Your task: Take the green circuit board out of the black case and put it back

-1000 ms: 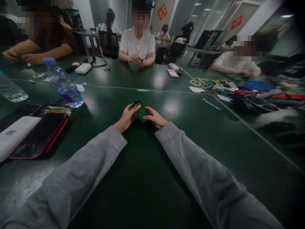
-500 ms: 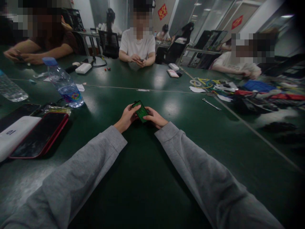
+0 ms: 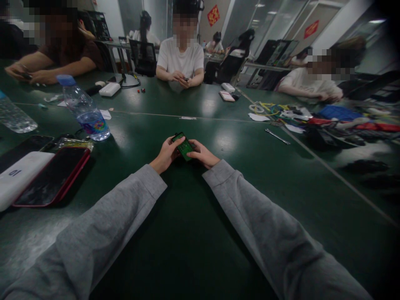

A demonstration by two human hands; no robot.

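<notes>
arms (image 3: pixel 115 214) angled fwd, l hand (image 3: pixel 164 155) & r hand (image 3: pixel 204 155) holding green-faced device (image 3: pixel 185 148)

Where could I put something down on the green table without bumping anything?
The table has bare patches between the grey sleeves, between the right hand and the wrench, and between the blue-capped bottle and the left hand. Both hands hold a green device. It's crowded at left, with phones and a white slab, and at right, under a heap of cables.
</notes>
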